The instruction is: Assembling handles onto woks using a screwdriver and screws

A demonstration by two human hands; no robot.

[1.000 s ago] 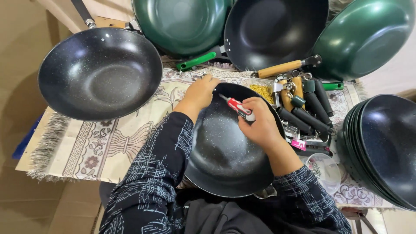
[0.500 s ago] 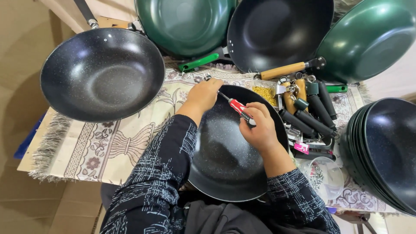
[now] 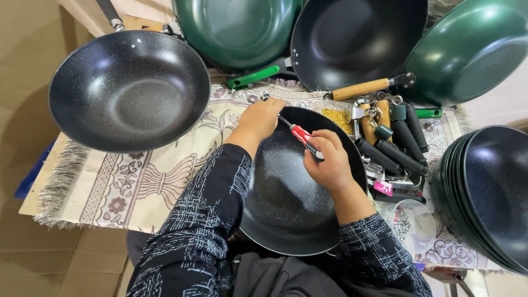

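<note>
A black speckled wok (image 3: 286,209) rests tilted against my lap and the table edge. My right hand (image 3: 329,163) grips a red-and-black-handled screwdriver (image 3: 301,136), whose shaft points up-left toward the wok's far rim. There my left hand (image 3: 263,116) is closed on the rim, where a small metal part shows by the fingers. Both forearms wear dark patterned sleeves.
A large black wok (image 3: 129,91) with a handle sits at the left on a patterned cloth (image 3: 137,176). Green woks (image 3: 236,27) and a black one (image 3: 357,38) stand behind. Loose black and wooden handles (image 3: 390,143) lie right of me, beside a stack of black woks (image 3: 489,192) and a clear screw container (image 3: 412,223).
My right hand and the screwdriver have shifted slightly toward the wok's far rim. The left hand stays at the rim.
</note>
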